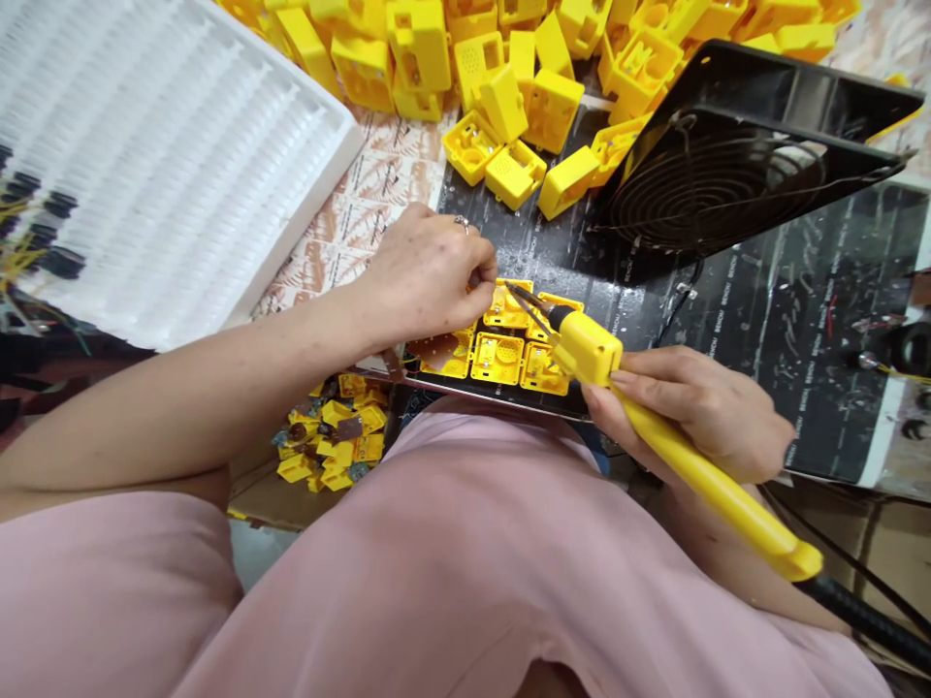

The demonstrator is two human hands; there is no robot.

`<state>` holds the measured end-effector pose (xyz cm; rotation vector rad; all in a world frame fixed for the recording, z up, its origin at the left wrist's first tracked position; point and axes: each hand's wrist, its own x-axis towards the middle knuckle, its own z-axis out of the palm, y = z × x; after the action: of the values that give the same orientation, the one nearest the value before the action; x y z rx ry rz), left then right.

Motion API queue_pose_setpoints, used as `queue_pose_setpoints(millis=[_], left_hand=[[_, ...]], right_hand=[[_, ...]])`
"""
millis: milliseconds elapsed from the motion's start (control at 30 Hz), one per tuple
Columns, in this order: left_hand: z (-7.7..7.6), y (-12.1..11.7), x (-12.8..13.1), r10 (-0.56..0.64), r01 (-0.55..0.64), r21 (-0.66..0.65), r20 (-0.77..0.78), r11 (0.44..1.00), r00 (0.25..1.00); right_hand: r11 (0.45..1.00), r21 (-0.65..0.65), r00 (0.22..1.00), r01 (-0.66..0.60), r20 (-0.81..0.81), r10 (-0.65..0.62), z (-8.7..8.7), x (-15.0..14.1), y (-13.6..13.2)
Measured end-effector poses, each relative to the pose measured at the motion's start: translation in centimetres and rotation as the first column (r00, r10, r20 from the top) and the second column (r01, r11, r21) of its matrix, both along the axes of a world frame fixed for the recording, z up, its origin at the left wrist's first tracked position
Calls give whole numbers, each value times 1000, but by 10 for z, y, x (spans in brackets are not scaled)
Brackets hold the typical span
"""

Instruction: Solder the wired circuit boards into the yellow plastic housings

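My right hand is wrapped round a yellow soldering iron with a black cable trailing to the lower right. Its dark, thin tip reaches into one of several small yellow plastic housings grouped at the front edge of the black mat. A thin tube runs alongside the tip. My left hand, with a ring on one finger, has its fingers pinched together right beside the tip. What they hold, if anything, is hidden. Below my left wrist, a brown circuit board lies over the leftmost housing.
Many yellow housings are heaped at the back. A black fan stands at the right rear of the mat. A white foam tray lies at the left. Below the edge, a box holds yellow pieces.
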<state>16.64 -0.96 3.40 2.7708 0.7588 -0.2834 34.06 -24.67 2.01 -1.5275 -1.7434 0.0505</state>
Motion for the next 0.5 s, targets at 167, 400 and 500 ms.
queue_pose_setpoints(millis=[167,400,500], left_hand=[[-4,2,-1,-29,29,28,2,999,1000],[-5,3,1,-32,32,39,-1,999,1000],[-8,4,-1,-38,38,58,6,998,999]], right_hand=[[1000,-10,1000,-17,25,17,2,-3,3],[985,125,992,116,-61,-109,-9,4,-10],[968,189,983,165,-113,-145,-22,11,-18]])
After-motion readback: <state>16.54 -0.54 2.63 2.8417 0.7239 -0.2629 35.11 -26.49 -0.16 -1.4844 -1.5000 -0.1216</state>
